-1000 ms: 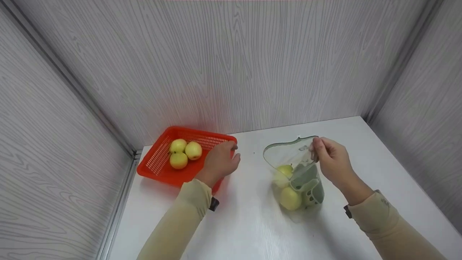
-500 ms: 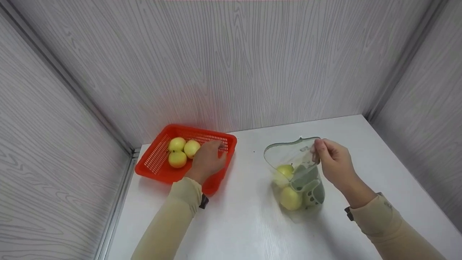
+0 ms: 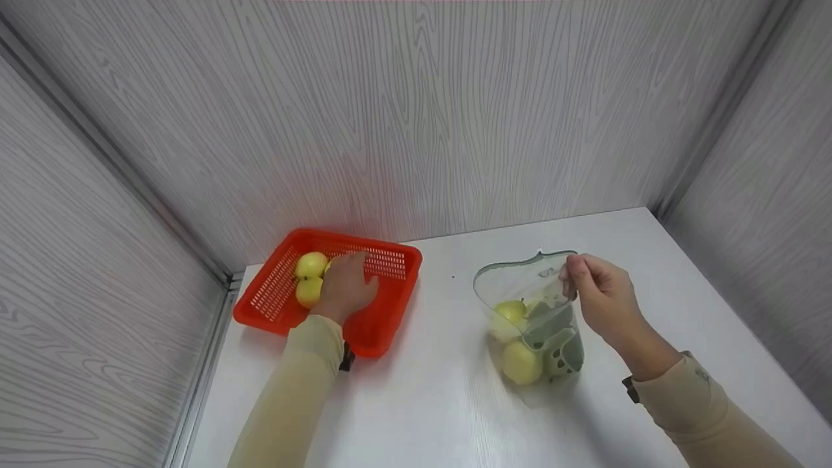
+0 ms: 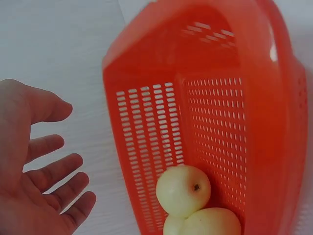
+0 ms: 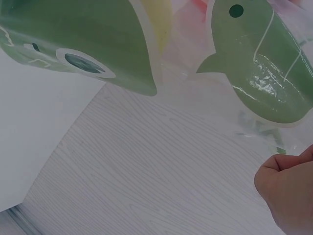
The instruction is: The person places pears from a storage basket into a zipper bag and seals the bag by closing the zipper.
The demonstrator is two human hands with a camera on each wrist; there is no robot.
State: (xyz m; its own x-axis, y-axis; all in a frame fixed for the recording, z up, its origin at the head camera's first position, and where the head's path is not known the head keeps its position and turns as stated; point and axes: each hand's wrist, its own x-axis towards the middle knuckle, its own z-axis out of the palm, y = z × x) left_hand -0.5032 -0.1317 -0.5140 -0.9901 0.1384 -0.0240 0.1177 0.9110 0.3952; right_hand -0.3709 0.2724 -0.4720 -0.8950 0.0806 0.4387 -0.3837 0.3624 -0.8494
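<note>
My left hand hovers over the red plastic basket, fingers spread and holding nothing. Beside it are yellow apples, partly hidden by the hand in the head view. In the left wrist view the thumb and relaxed fingers of the hand stand apart from the apples. My right hand pinches the rim of a clear plastic bag with green printed shapes. The bag stands with its mouth open. Inside are yellow apples. The right wrist view shows the bag's green print close up.
Both basket and bag stand on a white table, the basket left and the bag right. A grey wood-grain panel rises behind the table, with similar panels at both sides.
My left hand has moved left, from the basket's right rim to above the apples, covering one of them. My right hand keeps its hold on the bag, almost still.
</note>
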